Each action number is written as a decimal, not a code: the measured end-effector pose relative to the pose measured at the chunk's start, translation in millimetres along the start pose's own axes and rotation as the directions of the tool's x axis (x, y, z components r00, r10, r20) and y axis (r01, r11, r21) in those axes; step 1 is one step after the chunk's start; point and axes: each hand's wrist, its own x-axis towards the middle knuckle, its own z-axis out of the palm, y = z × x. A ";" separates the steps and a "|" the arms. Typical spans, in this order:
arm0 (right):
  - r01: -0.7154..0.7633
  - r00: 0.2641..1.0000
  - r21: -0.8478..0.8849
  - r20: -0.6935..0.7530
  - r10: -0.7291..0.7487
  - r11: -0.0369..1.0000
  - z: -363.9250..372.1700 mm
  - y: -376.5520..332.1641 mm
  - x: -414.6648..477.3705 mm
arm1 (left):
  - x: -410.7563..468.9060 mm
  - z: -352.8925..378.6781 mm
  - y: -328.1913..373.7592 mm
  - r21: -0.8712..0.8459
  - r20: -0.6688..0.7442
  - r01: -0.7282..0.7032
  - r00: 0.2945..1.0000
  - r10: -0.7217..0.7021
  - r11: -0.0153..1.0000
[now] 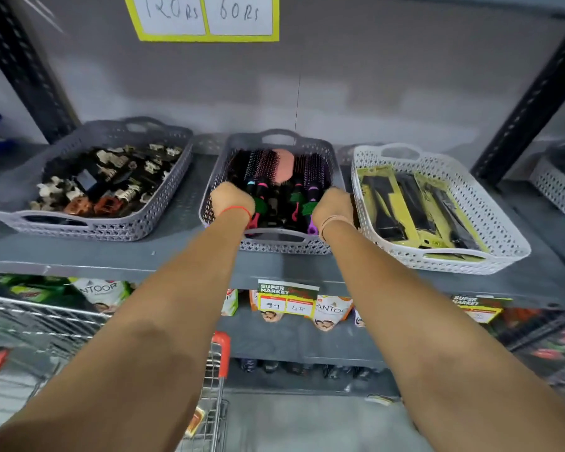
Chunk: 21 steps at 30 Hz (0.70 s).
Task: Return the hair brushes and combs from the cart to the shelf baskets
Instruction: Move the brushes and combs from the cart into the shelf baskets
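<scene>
The middle grey basket [279, 138] on the shelf holds several round hair brushes [268, 168] with pink, purple, blue and green parts. My left hand [230, 200] is inside it against the left wall, with the fingers curled down out of sight. My right hand [335, 205] is at the right wall, curled the same way. A green brush part lies against each hand. The backs of my hands hide whether either one grips anything. The white basket [400, 151] to the right holds black combs [405, 203] in yellow packs. The cart [221, 350] stands at the lower left.
A grey basket [111, 230] of hair clips sits at the left on the same grey shelf [128, 259]. Price tags [286, 300] hang on the shelf edge, with packets on the shelf below. Black slotted uprights frame both sides, and another white basket [558, 194] is at the far right.
</scene>
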 end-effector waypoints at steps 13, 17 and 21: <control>0.582 0.805 0.120 -0.222 -0.550 0.804 3.0 -60.8 -82.2 | -37.2 -102.4 -126.2 -0.765 0.004 -0.029 0.999 0.049 0.643; 0.330 0.826 0.628 0.169 -0.538 0.704 38.3 -134.2 -134.7 | -49.2 -123.0 -194.7 -0.830 0.217 0.244 0.970 -0.113 0.501; 0.079 0.628 0.568 0.610 -0.484 0.819 123.7 -164.5 -182.6 | -71.0 -103.6 -279.2 -0.730 0.378 0.447 0.895 -0.238 0.517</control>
